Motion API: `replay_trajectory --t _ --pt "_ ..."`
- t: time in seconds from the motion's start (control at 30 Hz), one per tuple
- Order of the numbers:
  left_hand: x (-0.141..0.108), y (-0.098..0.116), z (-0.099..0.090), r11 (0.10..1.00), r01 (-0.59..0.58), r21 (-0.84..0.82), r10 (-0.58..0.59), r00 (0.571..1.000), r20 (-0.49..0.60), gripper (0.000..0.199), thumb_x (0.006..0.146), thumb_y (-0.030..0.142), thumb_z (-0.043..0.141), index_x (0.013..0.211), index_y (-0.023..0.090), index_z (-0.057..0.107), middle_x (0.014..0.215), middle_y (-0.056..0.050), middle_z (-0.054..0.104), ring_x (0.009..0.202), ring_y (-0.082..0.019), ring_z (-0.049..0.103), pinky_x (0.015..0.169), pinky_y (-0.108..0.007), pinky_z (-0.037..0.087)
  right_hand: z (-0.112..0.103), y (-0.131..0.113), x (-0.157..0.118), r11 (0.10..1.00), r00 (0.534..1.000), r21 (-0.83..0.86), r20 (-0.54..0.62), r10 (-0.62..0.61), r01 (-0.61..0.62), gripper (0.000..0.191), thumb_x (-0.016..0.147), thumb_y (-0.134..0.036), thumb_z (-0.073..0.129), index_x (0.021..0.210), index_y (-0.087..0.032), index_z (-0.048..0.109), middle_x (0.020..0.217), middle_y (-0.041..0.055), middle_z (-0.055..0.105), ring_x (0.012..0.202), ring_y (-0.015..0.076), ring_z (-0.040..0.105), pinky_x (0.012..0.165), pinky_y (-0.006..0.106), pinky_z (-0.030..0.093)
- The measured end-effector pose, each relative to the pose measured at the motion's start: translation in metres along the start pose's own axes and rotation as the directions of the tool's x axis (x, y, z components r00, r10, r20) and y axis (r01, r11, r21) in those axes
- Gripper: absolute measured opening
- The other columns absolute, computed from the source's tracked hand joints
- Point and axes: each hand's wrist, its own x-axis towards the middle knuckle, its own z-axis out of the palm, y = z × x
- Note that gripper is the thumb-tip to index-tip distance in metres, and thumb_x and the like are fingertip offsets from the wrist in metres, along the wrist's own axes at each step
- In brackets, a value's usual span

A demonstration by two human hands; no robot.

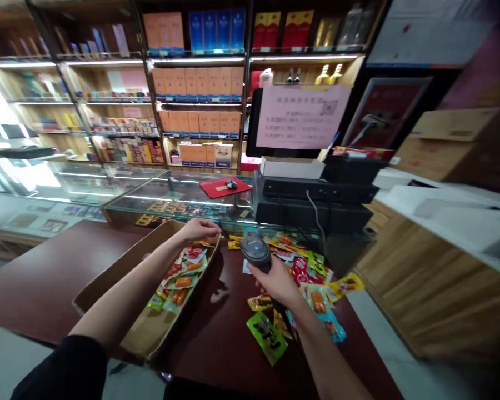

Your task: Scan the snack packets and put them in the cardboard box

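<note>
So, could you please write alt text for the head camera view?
A right hand grips a dark grey handheld scanner above brightly coloured plastic packets on a glossy red-brown table, while the left hand is at the far end of a shallow brown cardboard box of similar packets. Behind are a glass counter and lit wooden shelves.

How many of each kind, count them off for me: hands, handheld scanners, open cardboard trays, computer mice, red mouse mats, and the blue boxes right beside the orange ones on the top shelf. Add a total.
Hands: 2 (left hand, right hand)
Scanner: 1
Cardboard tray: 1
Mouse: 1
Red mat: 1
Blue boxes: 4
Total: 10
</note>
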Motion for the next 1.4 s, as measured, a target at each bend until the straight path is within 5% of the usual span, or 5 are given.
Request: replay_trajectory --t 0.43,0.73,0.97,1.17,1.4 --pt "0.048 -0.042 0.137 0.984 -0.067 0.165 0.023 0.967 0.252 0.035 0.054 0.034 0.084 0.081 0.013 0.074 0.063 -0.002 0.067 0.053 -0.012 0.058 0.049 -0.022 0.048 -0.061 0.054 -0.034 0.985 0.950 -0.168 -0.313 -0.015 -0.040 0.041 0.076 -0.046 0.064 0.104 -0.017 0.068 0.098 0.0095 0.073 0.093 0.0269 0.068 0.081 0.037 0.051" --pt "0.054 -0.078 0.149 0.849 -0.280 0.448 0.171 0.948 0.269 0.034 0.057 0.037 0.080 0.085 0.018 0.073 0.069 -0.002 0.069 0.062 -0.017 0.064 0.056 -0.023 0.046 -0.056 0.071 -0.044 0.984 0.956 -0.155 -0.292 0.038 -0.086 0.033 0.077 -0.046 0.062 0.095 -0.019 0.067 0.074 0.0049 0.072 0.074 0.0244 0.069 0.063 0.031 0.051" --pt "0.037 -0.078 0.155 0.421 -0.496 0.759 0.238 0.868 0.435 0.051 0.056 0.046 0.080 0.098 0.019 0.071 0.099 -0.010 0.069 0.099 -0.028 0.062 0.086 -0.032 0.046 -0.053 0.074 -0.045 0.985 0.960 -0.136 -0.272 0.062 -0.102 0.034 0.078 -0.046 0.061 0.094 -0.017 0.066 0.065 0.0040 0.069 0.066 0.0236 0.067 0.057 0.030 0.049" --pt "0.029 -0.078 0.160 0.287 -0.490 0.823 0.219 0.870 0.442 0.028 0.067 0.031 0.069 0.091 0.017 0.067 0.097 -0.013 0.067 0.090 -0.027 0.064 0.078 -0.033 0.047 -0.052 0.075 -0.048 0.988 0.954 -0.119 -0.295 0.058 -0.097 0.032 0.076 -0.045 0.062 0.092 -0.018 0.067 0.065 0.0043 0.069 0.065 0.0235 0.067 0.055 0.029 0.049" --pt "0.041 -0.073 0.150 0.798 -0.298 0.523 0.191 0.949 0.249 0.012 0.067 0.025 0.066 0.074 0.016 0.065 0.068 -0.002 0.066 0.069 -0.019 0.063 0.063 -0.026 0.046 -0.052 0.074 -0.052 0.992 0.949 -0.111 -0.313 0.018 -0.055 0.031 0.075 -0.043 0.062 0.093 -0.018 0.068 0.075 0.0064 0.072 0.074 0.0250 0.068 0.061 0.032 0.051"
